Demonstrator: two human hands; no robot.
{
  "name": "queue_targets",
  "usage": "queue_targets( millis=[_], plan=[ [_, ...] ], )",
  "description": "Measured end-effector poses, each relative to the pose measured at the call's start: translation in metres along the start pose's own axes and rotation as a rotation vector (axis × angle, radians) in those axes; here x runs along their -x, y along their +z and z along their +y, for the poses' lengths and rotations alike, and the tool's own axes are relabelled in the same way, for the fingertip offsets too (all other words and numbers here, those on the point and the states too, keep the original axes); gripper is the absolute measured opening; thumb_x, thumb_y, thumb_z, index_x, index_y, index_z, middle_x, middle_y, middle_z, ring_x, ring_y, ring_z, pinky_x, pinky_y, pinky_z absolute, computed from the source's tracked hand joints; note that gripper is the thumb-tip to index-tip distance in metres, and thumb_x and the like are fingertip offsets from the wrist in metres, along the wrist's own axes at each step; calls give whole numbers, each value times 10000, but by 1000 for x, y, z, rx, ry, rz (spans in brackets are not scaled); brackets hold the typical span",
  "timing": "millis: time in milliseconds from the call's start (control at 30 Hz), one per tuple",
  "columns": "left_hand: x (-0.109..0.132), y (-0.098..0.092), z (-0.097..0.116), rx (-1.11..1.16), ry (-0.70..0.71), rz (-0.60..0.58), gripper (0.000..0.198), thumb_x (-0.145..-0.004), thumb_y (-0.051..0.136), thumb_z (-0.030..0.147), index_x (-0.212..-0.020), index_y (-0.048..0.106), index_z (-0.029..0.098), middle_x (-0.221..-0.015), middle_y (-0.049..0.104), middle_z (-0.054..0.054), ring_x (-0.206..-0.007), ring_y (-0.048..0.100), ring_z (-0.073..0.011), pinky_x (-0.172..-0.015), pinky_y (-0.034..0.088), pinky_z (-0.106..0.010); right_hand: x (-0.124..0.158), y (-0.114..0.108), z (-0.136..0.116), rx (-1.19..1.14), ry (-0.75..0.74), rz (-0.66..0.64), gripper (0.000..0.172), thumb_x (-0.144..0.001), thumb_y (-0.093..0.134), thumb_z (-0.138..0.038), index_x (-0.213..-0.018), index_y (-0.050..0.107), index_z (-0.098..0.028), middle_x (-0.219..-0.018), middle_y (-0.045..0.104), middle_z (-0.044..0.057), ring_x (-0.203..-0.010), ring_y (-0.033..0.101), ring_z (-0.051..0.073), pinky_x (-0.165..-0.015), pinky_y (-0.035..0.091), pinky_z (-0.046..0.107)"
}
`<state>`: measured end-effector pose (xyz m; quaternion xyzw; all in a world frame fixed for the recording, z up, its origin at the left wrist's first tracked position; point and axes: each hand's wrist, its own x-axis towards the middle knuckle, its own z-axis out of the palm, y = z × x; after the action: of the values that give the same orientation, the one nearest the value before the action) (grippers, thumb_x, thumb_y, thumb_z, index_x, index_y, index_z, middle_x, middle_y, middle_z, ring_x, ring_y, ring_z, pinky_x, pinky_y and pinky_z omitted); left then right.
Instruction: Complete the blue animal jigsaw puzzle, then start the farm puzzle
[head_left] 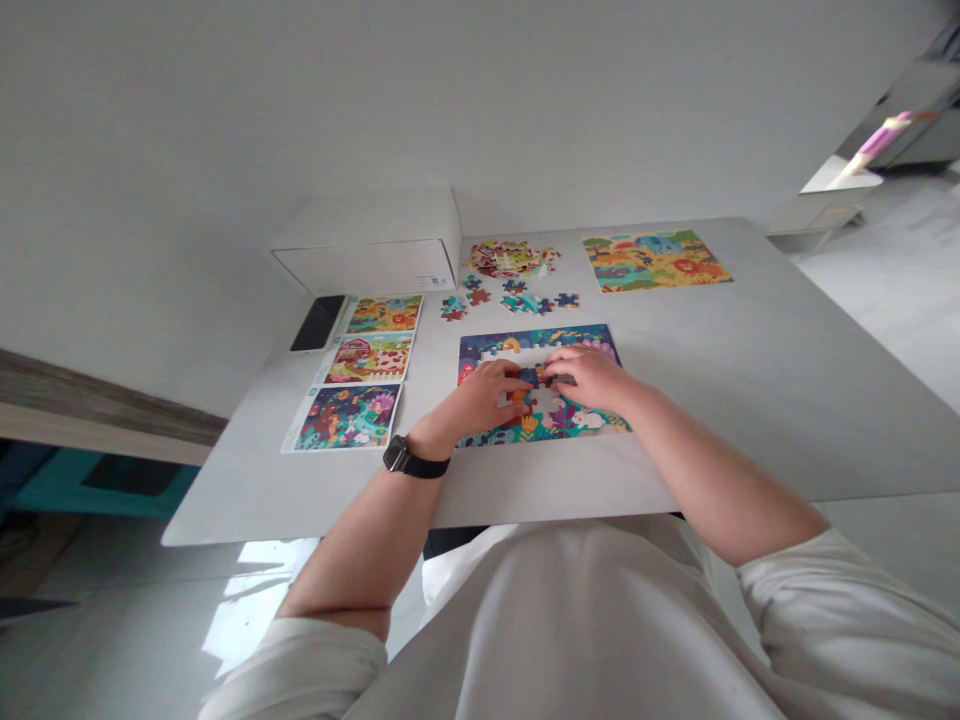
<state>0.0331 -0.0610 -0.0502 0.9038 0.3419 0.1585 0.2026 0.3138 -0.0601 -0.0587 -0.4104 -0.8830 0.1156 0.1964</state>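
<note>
My left hand (484, 395) and my right hand (589, 378) rest on a partly assembled jigsaw puzzle (487, 352), with their fingertips meeting over a dark blue puzzle piece (529, 378). I cannot tell whether either hand grips it. White table shows through gaps in the puzzle. Beyond my hands lie several loose puzzle pieces (517, 300) and a heap of pieces (510, 258). A finished jungle-animal puzzle (652, 262) lies at the far right. A black watch (405, 456) is on my left wrist.
Several printed picture cards (367, 358) lie in a row left of the puzzle, near a black phone (319, 323). A white cardboard box (371, 245) stands at the far edge of the white table (735, 400), against a wall.
</note>
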Motion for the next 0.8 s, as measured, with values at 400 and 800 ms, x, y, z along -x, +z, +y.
queue_targets(
  millis=[400,800],
  plan=[
    [1,-3,2,28,-19,8,296,-966,737,375,-1218,851,268,-1447,702,-129,-1355,659,-327,-1247,476,-493,-7,3,-9,59,27,21,247,-867,788,-154,-1075,828,-280,-1125,813,59,-1059,737,282,-979,555,420],
    [0,-5,0,0,0,-2,274,-997,664,311,-1180,854,240,-1455,718,-113,-1338,690,-289,-1243,502,-447,-11,-7,-4,19,-21,13,277,-852,780,-167,-1117,803,-245,-1158,811,77,-1103,732,281,-1018,543,416]
  ],
)
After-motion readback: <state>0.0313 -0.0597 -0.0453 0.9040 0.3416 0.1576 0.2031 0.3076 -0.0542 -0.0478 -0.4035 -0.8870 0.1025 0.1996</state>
